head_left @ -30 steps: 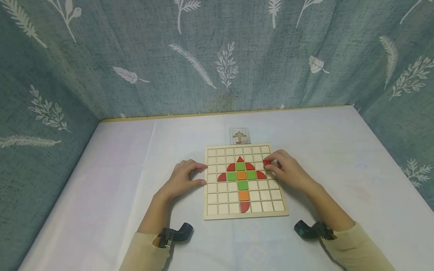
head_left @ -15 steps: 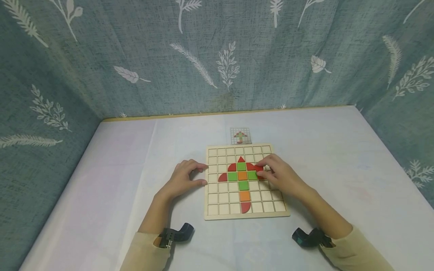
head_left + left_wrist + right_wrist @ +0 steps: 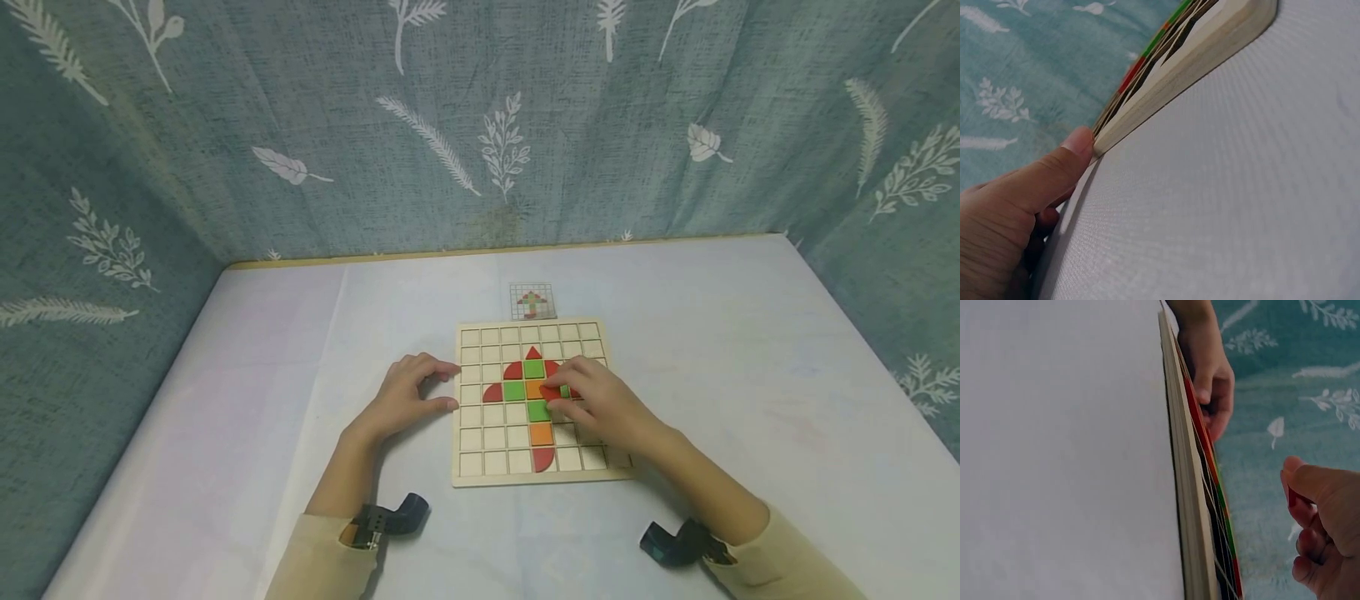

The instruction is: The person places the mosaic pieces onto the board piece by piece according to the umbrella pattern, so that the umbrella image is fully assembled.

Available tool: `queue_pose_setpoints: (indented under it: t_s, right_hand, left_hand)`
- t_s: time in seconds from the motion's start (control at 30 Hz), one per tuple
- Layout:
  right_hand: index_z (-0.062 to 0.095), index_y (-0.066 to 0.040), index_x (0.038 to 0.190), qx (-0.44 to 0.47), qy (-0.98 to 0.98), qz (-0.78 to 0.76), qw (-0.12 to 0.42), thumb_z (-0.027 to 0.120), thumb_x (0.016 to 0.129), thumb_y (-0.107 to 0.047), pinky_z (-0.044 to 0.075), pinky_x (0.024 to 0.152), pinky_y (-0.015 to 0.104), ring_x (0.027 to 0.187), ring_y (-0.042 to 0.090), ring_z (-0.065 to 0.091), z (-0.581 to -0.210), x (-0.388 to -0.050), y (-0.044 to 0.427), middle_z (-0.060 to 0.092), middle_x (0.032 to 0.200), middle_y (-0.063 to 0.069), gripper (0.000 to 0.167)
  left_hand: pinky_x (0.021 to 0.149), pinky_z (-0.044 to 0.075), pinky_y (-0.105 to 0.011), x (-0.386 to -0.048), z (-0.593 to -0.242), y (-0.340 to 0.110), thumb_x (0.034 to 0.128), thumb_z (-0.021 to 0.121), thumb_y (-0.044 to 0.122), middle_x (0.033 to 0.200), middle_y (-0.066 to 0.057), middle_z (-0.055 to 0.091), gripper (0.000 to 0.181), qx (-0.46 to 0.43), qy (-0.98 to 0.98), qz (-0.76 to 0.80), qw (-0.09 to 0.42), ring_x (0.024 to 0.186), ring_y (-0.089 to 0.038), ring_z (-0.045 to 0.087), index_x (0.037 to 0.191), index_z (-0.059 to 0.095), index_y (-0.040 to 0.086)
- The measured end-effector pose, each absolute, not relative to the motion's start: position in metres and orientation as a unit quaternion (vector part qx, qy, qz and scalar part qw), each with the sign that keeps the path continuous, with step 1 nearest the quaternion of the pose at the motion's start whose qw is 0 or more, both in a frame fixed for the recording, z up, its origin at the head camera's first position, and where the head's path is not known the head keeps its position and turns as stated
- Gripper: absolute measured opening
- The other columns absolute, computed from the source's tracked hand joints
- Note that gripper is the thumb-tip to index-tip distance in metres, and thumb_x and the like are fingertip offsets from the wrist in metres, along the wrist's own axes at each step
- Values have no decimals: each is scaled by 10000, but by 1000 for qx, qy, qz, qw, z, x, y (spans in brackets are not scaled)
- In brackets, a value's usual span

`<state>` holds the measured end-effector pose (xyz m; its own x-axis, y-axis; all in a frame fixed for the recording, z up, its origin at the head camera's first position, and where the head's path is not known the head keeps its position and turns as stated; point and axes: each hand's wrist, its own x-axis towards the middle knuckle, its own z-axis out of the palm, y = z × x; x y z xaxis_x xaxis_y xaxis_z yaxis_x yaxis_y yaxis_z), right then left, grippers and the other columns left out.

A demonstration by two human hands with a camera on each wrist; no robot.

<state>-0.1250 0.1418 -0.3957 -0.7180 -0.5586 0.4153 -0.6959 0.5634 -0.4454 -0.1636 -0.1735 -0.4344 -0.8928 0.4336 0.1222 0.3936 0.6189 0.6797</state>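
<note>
A wooden grid board (image 3: pixel 495 480) lies flat, with red, green and orange pieces set in an arrow-like shape. My right hand (image 3: pixel 603 406) is over its middle, pinching a red piece (image 3: pixel 551 392) between thumb and fingers; in the right wrist view this red piece (image 3: pixel 1292 497) shows edge-on, above the board. An orange square (image 3: pixel 535 389) and a green square (image 3: pixel 538 411) sit just beside it. My left hand (image 3: pixel 408 392) rests at the board's left edge, thumb and index finger spread apart. Its thumb (image 3: pixel 1079 140) touches the wooden rim in the left wrist view.
A small pattern card (image 3: pixel 532 301) with a similar coloured figure lies just beyond the board's far edge. The white-covered table (image 3: pixel 720 317) extends around the board. Behind it hangs a leaf-patterned blue-green curtain (image 3: pixel 337 125).
My right hand has carried the red piece leftward from the board's right edge to its middle, and slightly nearer me. The left hand stays at the left edge.
</note>
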Motion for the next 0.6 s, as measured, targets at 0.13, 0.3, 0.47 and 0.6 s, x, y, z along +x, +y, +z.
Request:
queue_pose_setpoints:
  t_s: [0.13, 0.3, 0.47, 0.6]
  right_hand:
    - [673, -68, 1014, 378, -869, 295, 120, 745, 797, -175, 483, 778, 311, 916, 174, 558, -398, -121, 136, 601, 988, 28, 253]
    - [672, -97, 1022, 410, -852, 303, 117, 721, 824, -197, 459, 796, 285, 924, 142, 550, -405, -114, 128, 598, 1007, -4, 227]
    - [674, -96, 999, 447, -831, 307, 125, 726, 819, -169, 461, 791, 262, 900, 130, 552, -415, -108, 119, 601, 983, -12, 201]
    - [678, -107, 977, 470, -815, 310, 137, 727, 816, -159, 456, 781, 239, 876, 121, 560, -421, -105, 113, 605, 951, -27, 177]
  left_hand:
    - [879, 293, -385, -163, -434, -174, 726, 804, 330, 985, 73, 599, 472, 230, 900, 369, 27, 982, -152, 467, 1152, 645, 206]
    - [884, 294, -390, -162, -433, -174, 722, 808, 321, 986, 67, 603, 471, 225, 901, 370, 30, 985, -155, 469, 1149, 647, 202]
    - [888, 292, -393, -162, -432, -174, 724, 806, 320, 987, 67, 602, 471, 225, 901, 370, 30, 978, -151, 467, 1151, 646, 202]
    - [890, 291, -392, -163, -432, -173, 730, 802, 325, 986, 71, 598, 469, 228, 900, 371, 31, 980, -150, 466, 1156, 645, 206]
